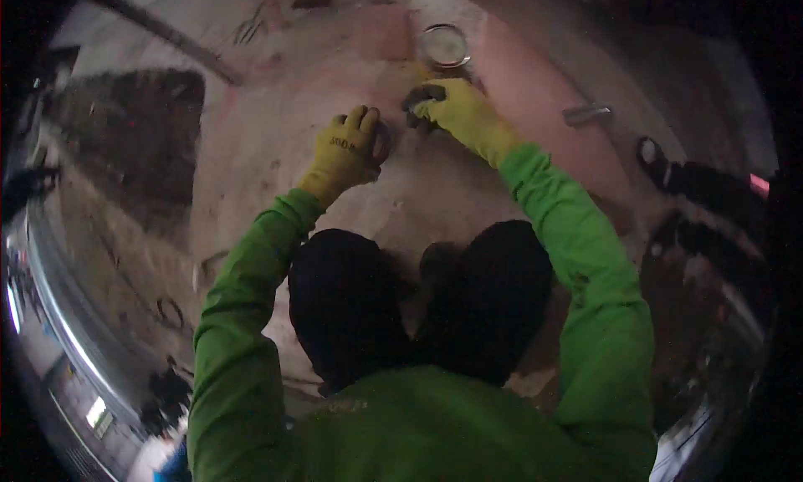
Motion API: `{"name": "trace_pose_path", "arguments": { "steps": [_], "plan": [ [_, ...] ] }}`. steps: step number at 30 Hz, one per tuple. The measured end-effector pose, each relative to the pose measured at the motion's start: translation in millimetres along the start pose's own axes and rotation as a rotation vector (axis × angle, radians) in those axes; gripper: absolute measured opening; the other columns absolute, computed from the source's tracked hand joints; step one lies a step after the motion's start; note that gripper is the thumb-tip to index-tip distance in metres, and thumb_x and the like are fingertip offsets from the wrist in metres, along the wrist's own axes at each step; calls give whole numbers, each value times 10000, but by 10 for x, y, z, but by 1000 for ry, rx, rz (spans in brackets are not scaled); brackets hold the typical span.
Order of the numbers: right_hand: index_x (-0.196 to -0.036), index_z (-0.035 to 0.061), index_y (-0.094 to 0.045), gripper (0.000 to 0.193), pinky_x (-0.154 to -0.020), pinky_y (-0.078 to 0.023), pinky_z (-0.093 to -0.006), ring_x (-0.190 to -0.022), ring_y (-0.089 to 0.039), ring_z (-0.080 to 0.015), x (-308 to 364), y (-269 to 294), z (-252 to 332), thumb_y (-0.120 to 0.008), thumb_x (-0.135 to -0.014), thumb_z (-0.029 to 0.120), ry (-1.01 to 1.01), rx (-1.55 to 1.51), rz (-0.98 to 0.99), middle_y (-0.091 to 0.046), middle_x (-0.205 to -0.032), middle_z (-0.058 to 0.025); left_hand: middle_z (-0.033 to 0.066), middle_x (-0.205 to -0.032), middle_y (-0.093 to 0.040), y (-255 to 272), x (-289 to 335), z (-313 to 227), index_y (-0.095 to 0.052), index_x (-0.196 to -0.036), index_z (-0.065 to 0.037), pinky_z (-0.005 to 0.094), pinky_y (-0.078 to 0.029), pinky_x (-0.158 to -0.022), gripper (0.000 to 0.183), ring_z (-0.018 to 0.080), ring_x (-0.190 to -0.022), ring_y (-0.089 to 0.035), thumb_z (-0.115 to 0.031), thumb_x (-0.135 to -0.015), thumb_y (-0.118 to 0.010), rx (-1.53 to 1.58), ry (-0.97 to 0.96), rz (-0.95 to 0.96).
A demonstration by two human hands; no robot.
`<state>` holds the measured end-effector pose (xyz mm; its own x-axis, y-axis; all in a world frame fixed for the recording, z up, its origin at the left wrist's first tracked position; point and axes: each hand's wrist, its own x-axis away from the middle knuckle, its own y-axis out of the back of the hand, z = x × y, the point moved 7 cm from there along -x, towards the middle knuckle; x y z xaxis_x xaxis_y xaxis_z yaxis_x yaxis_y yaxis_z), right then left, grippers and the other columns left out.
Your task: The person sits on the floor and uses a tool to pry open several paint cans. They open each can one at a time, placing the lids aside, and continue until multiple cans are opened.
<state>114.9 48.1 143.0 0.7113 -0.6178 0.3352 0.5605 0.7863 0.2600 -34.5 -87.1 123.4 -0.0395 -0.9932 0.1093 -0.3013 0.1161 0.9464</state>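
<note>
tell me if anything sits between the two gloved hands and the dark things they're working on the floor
Nothing visible does. The left hand is already closed around a dark round piece, and the right hand pinches another dark piece. The round tin lies beyond them.

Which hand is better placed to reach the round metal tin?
Probably the right hand: it lies just below the tin, nearly touching it. The left hand is lower and further left.

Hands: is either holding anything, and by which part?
Left hand curls round a small dark thing at its edge. Right hand pinches another dark thing. What they are cannot be told.
</note>
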Motion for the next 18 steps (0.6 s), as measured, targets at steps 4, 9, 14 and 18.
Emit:
{"name": "trace_pose_path", "arguments": {
  "steps": [4,9,14,18],
  "plan": [
    [-1123,-1,-754,239,-669,-560,-311,-737,-703,-179,-573,-797,185,-680,-963,160,-83,112,256,-753,-913,-66,146,-1405,-546,220,421,444,-478,-1445,-104,513,-561,-945,971,427,-1190,-586,-271,-588,-904,-54,248,83],
    [-1115,14,-772,329,-814,-564,-421,-883,-728,-310,-941,-1397,-308,-719,-905,262,-179,224,350,-776,-998,-160,187,-1477,-517,9,771,788,-424,-1523,-51,502,-531,-1027,1103,442,-1303,-533,-320,-579,-927,119,385,-98],
    [-1140,5,-760,282,-802,-566,-371,-906,-727,-216,-530,-1475,372,-704,-918,170,-172,313,52,-773,-1020,-150,237,-1477,-518,-309,1112,1131,-401,-1542,6,493,-467,-1123,1181,439,-1382,-489,-381,-573,-954,507,550,-296],
    [-1191,8,-745,368,-902,-548,-440,-1036,-716,-335,-526,-1466,-265,-723,-908,242,-123,327,-108,-757,-1089,-224,240,-1419,-569,-560,1155,1193,-463,-1509,9,491,-462,-1122,1109,432,-1344,-521,-354,-579,-945,636,526,-397]
  ]
}}
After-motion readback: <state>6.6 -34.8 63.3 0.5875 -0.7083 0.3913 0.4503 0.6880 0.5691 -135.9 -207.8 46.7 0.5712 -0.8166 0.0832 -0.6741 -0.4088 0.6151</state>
